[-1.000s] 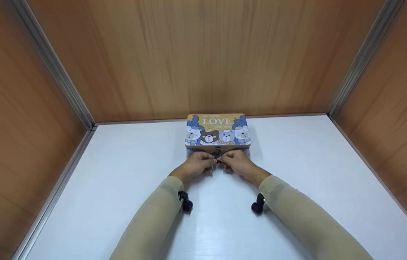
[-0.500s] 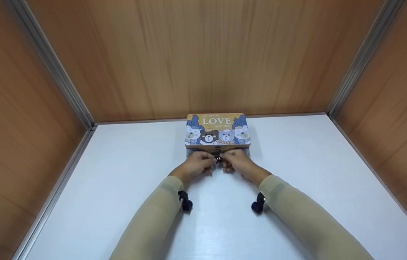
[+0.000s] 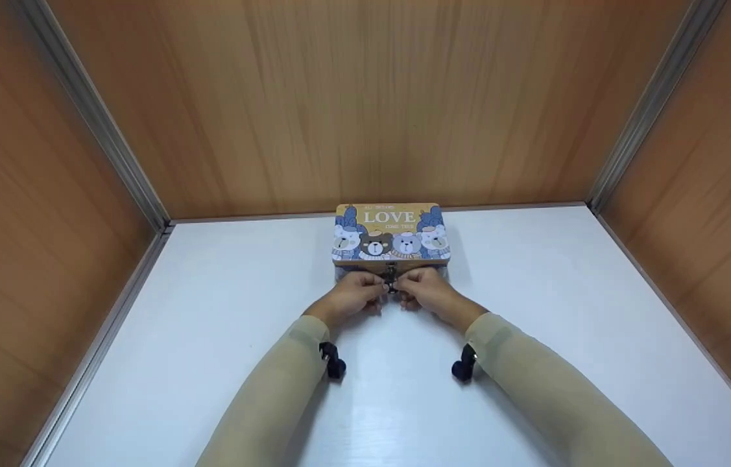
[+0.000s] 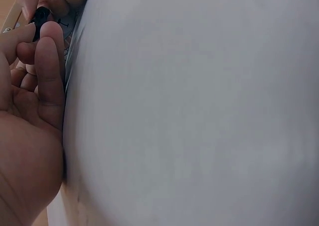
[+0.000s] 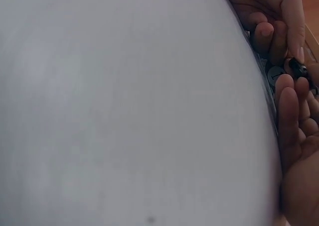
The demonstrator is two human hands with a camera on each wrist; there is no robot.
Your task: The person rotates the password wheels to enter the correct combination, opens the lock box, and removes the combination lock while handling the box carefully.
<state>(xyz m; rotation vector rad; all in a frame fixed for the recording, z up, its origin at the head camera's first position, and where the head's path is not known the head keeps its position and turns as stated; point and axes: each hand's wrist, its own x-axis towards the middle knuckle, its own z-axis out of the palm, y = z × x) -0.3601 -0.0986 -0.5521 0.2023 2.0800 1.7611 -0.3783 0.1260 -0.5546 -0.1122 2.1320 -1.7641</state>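
A rectangular box (image 3: 391, 233) with a yellow lid, cartoon bears and the word LOVE stands closed against the back wall. At the middle of its front is a metal latch (image 3: 392, 268), with a small black padlock (image 5: 298, 68) just below it. From the left, my left hand (image 3: 353, 293) pinches the padlock between thumb and forefinger. My right hand (image 3: 431, 293) pinches it from the right side. The other fingers of both hands are bent beneath, near the tabletop. Fingers cover much of the padlock, so its details are hard to make out.
The box and hands are on a white table (image 3: 242, 324). A wooden panel (image 3: 365, 104) rises right behind the box, and more panels with metal corner strips stand at left and right. Each sleeve cuff carries a small black wrist camera (image 3: 335, 368).
The right fingertips shift slightly: half a second ago more of the padlock showed between the hands, and now they cover it again. Box and arms keep their places.
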